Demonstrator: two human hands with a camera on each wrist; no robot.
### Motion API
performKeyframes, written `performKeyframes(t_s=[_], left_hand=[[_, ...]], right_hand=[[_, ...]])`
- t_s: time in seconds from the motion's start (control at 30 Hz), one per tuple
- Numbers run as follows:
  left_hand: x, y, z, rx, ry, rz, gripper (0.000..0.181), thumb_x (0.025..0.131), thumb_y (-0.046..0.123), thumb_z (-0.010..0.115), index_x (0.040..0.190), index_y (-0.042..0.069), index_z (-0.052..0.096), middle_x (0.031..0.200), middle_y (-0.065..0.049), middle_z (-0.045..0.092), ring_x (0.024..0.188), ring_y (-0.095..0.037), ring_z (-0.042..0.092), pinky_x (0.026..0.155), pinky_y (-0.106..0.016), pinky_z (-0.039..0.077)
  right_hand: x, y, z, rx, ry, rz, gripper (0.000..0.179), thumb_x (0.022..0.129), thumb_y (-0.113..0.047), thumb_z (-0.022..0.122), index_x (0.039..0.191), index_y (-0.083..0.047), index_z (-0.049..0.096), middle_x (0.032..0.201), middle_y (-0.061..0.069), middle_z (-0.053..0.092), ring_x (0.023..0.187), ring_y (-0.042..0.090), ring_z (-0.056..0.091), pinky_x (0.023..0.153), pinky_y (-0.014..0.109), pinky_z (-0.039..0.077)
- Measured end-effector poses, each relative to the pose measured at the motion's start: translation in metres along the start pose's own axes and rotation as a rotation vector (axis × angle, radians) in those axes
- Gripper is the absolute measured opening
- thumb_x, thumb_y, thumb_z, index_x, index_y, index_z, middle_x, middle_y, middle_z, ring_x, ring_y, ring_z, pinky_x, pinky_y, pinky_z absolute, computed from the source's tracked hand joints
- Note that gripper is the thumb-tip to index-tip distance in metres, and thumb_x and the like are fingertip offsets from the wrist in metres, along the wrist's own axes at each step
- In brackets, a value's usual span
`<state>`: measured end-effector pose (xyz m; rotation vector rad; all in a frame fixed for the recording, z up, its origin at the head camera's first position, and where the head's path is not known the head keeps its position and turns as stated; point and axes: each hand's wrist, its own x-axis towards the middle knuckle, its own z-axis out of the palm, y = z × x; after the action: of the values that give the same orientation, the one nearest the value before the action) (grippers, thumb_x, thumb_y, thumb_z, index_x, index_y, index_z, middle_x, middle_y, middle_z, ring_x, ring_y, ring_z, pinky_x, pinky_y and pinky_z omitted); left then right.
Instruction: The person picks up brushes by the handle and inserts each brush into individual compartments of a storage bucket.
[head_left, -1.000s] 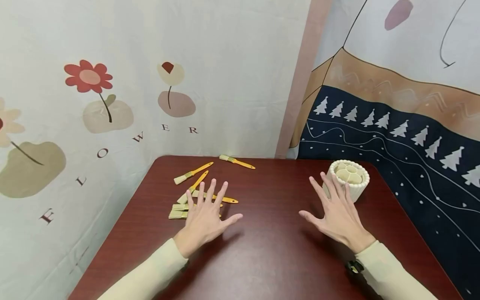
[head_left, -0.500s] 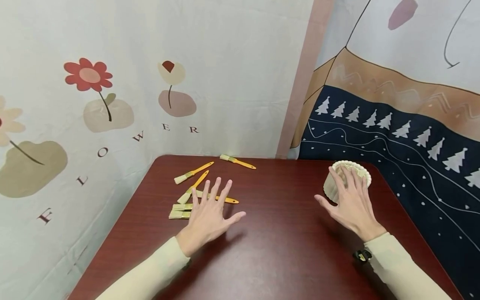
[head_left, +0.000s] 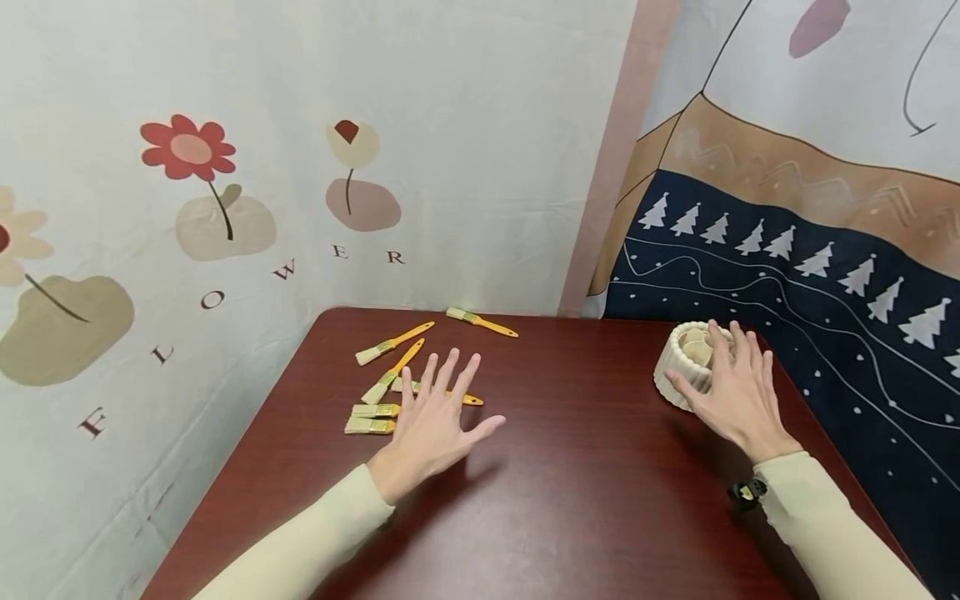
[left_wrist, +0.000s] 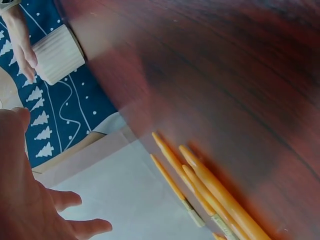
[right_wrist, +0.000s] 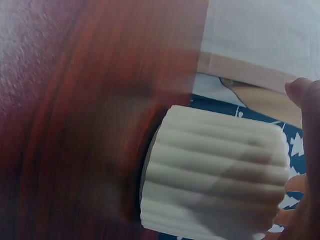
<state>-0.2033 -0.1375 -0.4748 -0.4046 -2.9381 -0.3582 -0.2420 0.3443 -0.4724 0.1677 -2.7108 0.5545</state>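
Note:
My left hand (head_left: 431, 429), fingers straight and spread, hovers above the table beside several flat paintbrushes with yellow handles and pale bristles, such as one paintbrush (head_left: 370, 426) partly hidden behind it. In the left wrist view the paintbrush handles (left_wrist: 215, 185) lie apart from the fingers. At the table's far right stands a round, cream, ribbed holder (head_left: 675, 385) with inner compartments. My right hand (head_left: 738, 404) is at its near right side, fingers extended and partly covering its rim. The right wrist view shows the holder's ribbed wall (right_wrist: 215, 170) upright; contact with the fingers is unclear.
The dark red-brown table (head_left: 555, 467) ends at a white curtain (head_left: 487, 167) with flower prints behind it. A navy cloth (head_left: 757, 275) with white trees hangs along the right edge. One paintbrush (head_left: 482, 322) lies by the back edge.
My right hand has moved right, from in front of the holder to its right side. The left hand stays spread near the paintbrushes, with slight drift. The holder and paintbrushes stay in place.

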Motion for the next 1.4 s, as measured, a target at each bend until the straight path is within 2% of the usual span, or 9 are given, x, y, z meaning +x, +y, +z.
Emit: performKeyframes(t_s=[0.1, 0.17, 0.27, 0.37, 0.57, 0.8, 1.1, 1.27, 1.4], left_hand=[[0.001, 0.003, -0.001, 0.008, 0.022, 0.01, 0.108, 0.102, 0.092, 0.055, 0.188, 0.038, 0.02, 0.196, -0.008, 0.025, 0.183, -0.046, 0.02, 0.143, -0.083, 0.009], [0.002, 0.005, -0.002, 0.001, 0.03, 0.019, 0.107, 0.102, 0.091, 0.057, 0.188, 0.037, 0.022, 0.196, -0.009, 0.027, 0.182, -0.046, 0.022, 0.142, -0.083, 0.011], [0.004, 0.008, -0.003, -0.018, 0.027, 0.031, 0.105, 0.103, 0.09, 0.058, 0.187, 0.037, 0.024, 0.195, -0.009, 0.029, 0.182, -0.046, 0.023, 0.143, -0.082, 0.012], [0.007, 0.011, -0.002, -0.039, 0.028, 0.05, 0.104, 0.104, 0.088, 0.058, 0.187, 0.035, 0.026, 0.194, -0.009, 0.032, 0.182, -0.045, 0.025, 0.143, -0.082, 0.014], [0.013, 0.016, 0.002, -0.062, 0.061, 0.1, 0.099, 0.105, 0.085, 0.06, 0.185, 0.033, 0.032, 0.191, -0.007, 0.039, 0.179, -0.043, 0.034, 0.142, -0.08, 0.02], [0.019, 0.019, 0.005, -0.074, 0.116, 0.157, 0.095, 0.106, 0.079, 0.064, 0.183, 0.03, 0.038, 0.187, -0.007, 0.046, 0.174, -0.04, 0.044, 0.142, -0.074, 0.03], [0.027, 0.026, 0.009, -0.097, 0.118, 0.187, 0.091, 0.108, 0.075, 0.065, 0.182, 0.029, 0.04, 0.185, -0.007, 0.049, 0.17, -0.038, 0.05, 0.14, -0.069, 0.037], [0.033, 0.033, 0.009, -0.119, 0.158, 0.235, 0.088, 0.108, 0.071, 0.069, 0.179, 0.025, 0.046, 0.182, -0.008, 0.053, 0.166, -0.036, 0.054, 0.137, -0.067, 0.043], [0.036, 0.039, 0.01, -0.132, 0.157, 0.252, 0.088, 0.108, 0.07, 0.069, 0.179, 0.025, 0.047, 0.181, -0.008, 0.054, 0.164, -0.035, 0.055, 0.135, -0.065, 0.045]], right_hand=[[0.002, 0.003, 0.0, 0.021, -0.027, 0.036, 0.115, 0.108, -0.065, 0.069, 0.186, -0.001, 0.013, 0.188, 0.042, 0.011, 0.173, 0.071, 0.011, 0.141, 0.084, 0.002], [0.004, 0.006, 0.0, 0.025, -0.037, 0.056, 0.115, 0.109, -0.066, 0.068, 0.185, 0.0, 0.013, 0.188, 0.042, 0.011, 0.171, 0.072, 0.015, 0.139, 0.087, 0.011], [0.006, 0.008, -0.002, 0.012, -0.055, 0.092, 0.114, 0.11, -0.069, 0.065, 0.185, -0.001, 0.012, 0.188, 0.042, 0.01, 0.166, 0.073, 0.023, 0.125, 0.093, 0.032], [0.008, 0.011, -0.003, 0.001, -0.081, 0.121, 0.114, 0.11, -0.07, 0.063, 0.186, -0.002, 0.011, 0.189, 0.041, 0.009, 0.162, 0.074, 0.027, 0.11, 0.098, 0.041], [0.011, 0.017, -0.004, 0.011, -0.113, 0.14, 0.119, 0.11, -0.068, 0.065, 0.185, 0.001, 0.006, 0.186, 0.044, 0.011, 0.157, 0.075, 0.03, 0.113, 0.096, 0.041], [0.011, 0.02, -0.003, 0.023, -0.087, 0.115, 0.115, 0.109, -0.065, 0.068, 0.184, 0.003, 0.012, 0.179, 0.045, 0.023, 0.15, 0.071, 0.033, 0.11, 0.092, 0.044], [0.009, 0.013, 0.005, 0.038, -0.089, 0.081, 0.114, 0.108, -0.064, 0.071, 0.184, 0.001, 0.018, 0.177, 0.042, 0.029, 0.149, 0.066, 0.037, 0.107, 0.088, 0.048], [0.007, 0.007, 0.007, 0.041, -0.094, 0.06, 0.115, 0.107, -0.064, 0.072, 0.185, 0.0, 0.016, 0.178, 0.041, 0.029, 0.147, 0.064, 0.037, 0.106, 0.087, 0.049], [0.005, 0.0, 0.01, 0.051, -0.1, 0.046, 0.115, 0.107, -0.065, 0.072, 0.186, -0.003, 0.016, 0.179, 0.04, 0.029, 0.145, 0.062, 0.038, 0.104, 0.086, 0.05]])
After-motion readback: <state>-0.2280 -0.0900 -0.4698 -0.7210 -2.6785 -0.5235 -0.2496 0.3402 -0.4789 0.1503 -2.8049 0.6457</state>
